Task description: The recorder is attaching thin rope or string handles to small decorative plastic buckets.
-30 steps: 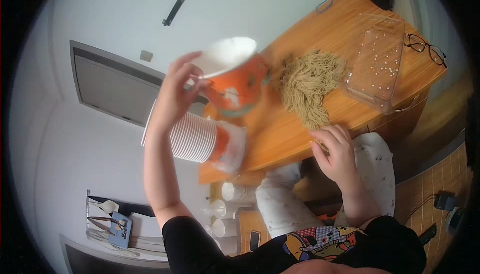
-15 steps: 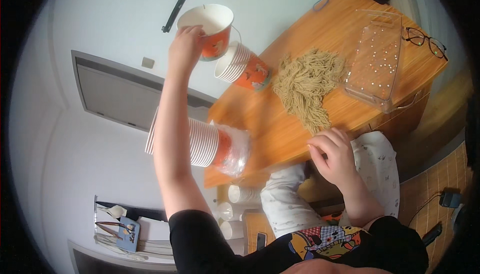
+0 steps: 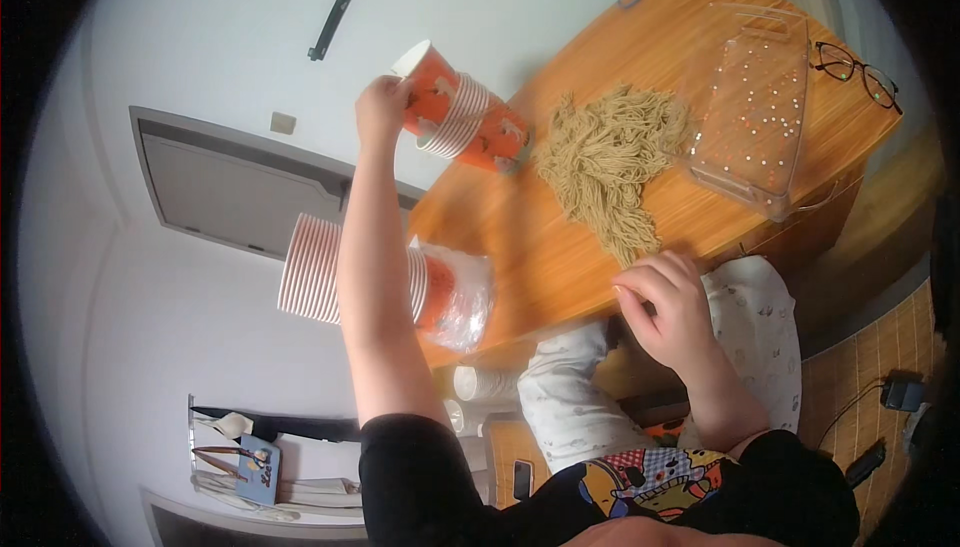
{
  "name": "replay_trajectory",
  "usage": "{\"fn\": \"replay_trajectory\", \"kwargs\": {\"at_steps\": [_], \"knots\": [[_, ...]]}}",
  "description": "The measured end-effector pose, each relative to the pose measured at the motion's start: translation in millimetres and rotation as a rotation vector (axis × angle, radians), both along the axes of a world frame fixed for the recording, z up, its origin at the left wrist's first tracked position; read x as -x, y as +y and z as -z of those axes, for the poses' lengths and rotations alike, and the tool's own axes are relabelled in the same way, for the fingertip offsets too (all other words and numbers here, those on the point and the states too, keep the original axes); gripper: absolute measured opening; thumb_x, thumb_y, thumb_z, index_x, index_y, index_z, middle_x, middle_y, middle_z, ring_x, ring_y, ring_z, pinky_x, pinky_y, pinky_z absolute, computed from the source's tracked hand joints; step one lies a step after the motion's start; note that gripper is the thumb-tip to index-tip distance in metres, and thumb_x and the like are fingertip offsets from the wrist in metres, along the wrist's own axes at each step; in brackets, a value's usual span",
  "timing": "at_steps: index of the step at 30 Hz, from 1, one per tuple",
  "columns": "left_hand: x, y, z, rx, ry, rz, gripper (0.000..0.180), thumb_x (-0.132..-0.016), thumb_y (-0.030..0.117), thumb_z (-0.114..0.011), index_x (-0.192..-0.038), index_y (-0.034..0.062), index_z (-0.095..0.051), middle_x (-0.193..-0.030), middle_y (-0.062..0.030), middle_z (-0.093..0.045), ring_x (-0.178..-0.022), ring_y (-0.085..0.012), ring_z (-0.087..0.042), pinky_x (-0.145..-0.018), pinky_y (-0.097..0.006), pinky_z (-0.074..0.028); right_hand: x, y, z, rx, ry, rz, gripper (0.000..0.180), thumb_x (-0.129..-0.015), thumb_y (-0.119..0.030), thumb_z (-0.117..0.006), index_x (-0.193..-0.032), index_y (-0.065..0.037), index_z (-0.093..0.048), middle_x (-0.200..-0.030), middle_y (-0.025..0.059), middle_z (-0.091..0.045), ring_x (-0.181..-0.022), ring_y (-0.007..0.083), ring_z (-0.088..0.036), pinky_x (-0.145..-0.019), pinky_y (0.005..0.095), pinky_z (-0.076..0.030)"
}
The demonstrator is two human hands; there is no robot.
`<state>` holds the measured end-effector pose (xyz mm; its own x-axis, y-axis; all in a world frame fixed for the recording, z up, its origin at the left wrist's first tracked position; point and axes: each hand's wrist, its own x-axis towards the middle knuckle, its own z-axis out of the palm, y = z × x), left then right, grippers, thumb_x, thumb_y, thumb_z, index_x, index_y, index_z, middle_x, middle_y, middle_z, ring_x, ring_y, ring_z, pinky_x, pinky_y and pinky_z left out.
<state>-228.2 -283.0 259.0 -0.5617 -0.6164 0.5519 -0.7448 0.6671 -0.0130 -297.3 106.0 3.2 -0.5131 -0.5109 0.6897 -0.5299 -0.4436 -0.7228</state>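
Note:
My left hand [image 3: 381,109] is shut on an orange paper bucket [image 3: 430,85] with a white rim, gripping it near its side. Its base end meets the rims of a short stack of matching paper buckets [image 3: 492,135] on the table; how far it sits inside them I cannot tell. My right hand [image 3: 668,305] is loosely curled at the table's front edge, with nothing visible in it. Just beyond its fingers lies the lower end of a heap of tan, wavy, noodle-like strands [image 3: 610,162].
A taller stack of paper buckets [image 3: 318,269], partly in clear film [image 3: 468,302], stands at the left below my left forearm. On the right are a clear plastic box [image 3: 750,137] with small white and orange dots, and black glasses [image 3: 855,72]. A phone [image 3: 522,480] lies lower down.
My left hand has brought the bucket down and right onto the short stack, tipping it so its opening faces away from me. My right hand has stayed still.

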Motion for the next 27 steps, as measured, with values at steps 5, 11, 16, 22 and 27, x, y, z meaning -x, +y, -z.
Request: {"fn": "replay_trajectory", "kwargs": {"at_steps": [5,11,16,22,27], "knots": [[-12.0,-6.4,20.0,-0.125,0.098,-0.034,0.036,-0.087,0.034,-0.074,-0.095,-0.0011,-0.074,-0.082,-0.0094,-0.074,-0.075,-0.0155,-0.068,-0.069,-0.03,-0.052,-5.3,-3.7,0.8,-0.005,-0.005,-0.038,0.005,-0.085,-0.009,-0.068,-0.089,-0.007,-0.066,-0.085,0.0066,-0.064,-0.079,0.0284,-0.061,-0.073,0.041,-0.046],[-12.6,-16.2,41.9,-0.139,0.117,-0.032,0.04,-0.084,0.039,-0.075,-0.093,0.0002,-0.076,-0.079,-0.0123,-0.074,-0.074,-0.0216,-0.071,-0.07,-0.034,-0.054,-6.8,-4.0,1.8,0.006,-0.013,-0.051,0.005,-0.085,-0.008,-0.069,-0.088,-0.006,-0.066,-0.085,0.0071,-0.065,-0.079,0.0286,-0.061,-0.072,0.0404,-0.046],[-14.4,-12.0,55.4,-0.269,0.116,-0.075,0.034,-0.087,0.033,-0.075,-0.093,-0.0005,-0.074,-0.076,-0.0059,-0.071,-0.07,-0.0124,-0.063,-0.064,-0.03,-0.049,-5.9,-4.4,1.8,0.019,-0.021,-0.054,0.005,-0.084,-0.007,-0.069,-0.088,-0.006,-0.066,-0.084,0.0073,-0.064,-0.079,0.0285,-0.061,-0.071,0.0404,-0.046],[-22.5,-15.4,70.0,-0.258,0.18,0.003,0.033,-0.088,0.033,-0.075,-0.09,0.0001,-0.073,-0.077,-0.0047,-0.07,-0.07,-0.0103,-0.061,-0.064,-0.028,-0.047,-6.1,-4.6,1.9,0.015,-0.026,-0.066,0.005,-0.084,-0.007,-0.069,-0.088,-0.006,-0.066,-0.084,0.0075,-0.065,-0.078,0.0286,-0.06,-0.071,0.0405,-0.046],[-33.7,-22.4,72.0,-0.281,0.162,0.028,0.032,-0.088,0.032,-0.075,-0.092,0.0006,-0.072,-0.078,-0.0045,-0.071,-0.071,-0.0104,-0.061,-0.066,-0.028,-0.048,-6.4,-4.9,2.6,0.015,-0.04,-0.077,0.005,-0.085,-0.007,-0.069,-0.088,-0.007,-0.066,-0.084,0.0077,-0.065,-0.078,0.0288,-0.06,-0.071,0.0406,-0.046]]}}
